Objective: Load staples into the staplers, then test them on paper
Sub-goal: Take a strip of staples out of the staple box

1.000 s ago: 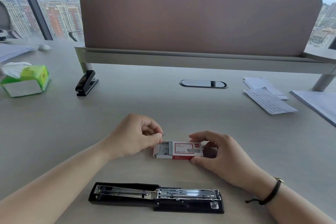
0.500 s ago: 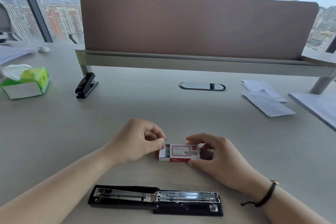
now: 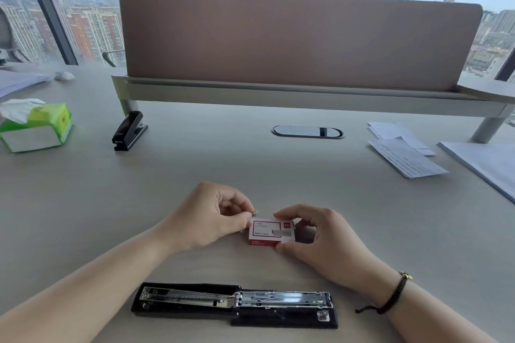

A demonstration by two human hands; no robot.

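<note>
A small red-and-white staple box point(image 3: 269, 232) lies on the desk, its tray fully in. My right hand point(image 3: 326, 237) grips its right end between thumb and fingers. My left hand point(image 3: 206, 214) is curled at the box's left end, thumb against it, pinching a small grey strip of staples point(image 3: 255, 212) whose tip just shows. A long black stapler point(image 3: 234, 302) lies opened flat near the front edge, its metal staple channel exposed. A second, small black stapler point(image 3: 128, 131) stands closed at the back left. Sheets of paper point(image 3: 404, 157) lie at the back right.
A green tissue box point(image 3: 36, 128) sits at the far left. A larger paper stack point(image 3: 487, 161) lies at the right edge. A brown desk divider point(image 3: 301, 39) closes off the back, with a cable grommet point(image 3: 306, 131) before it.
The box's tray, slid out to the left a second ago, has been pushed in by my left hand. My right hand kept hold of the box.
</note>
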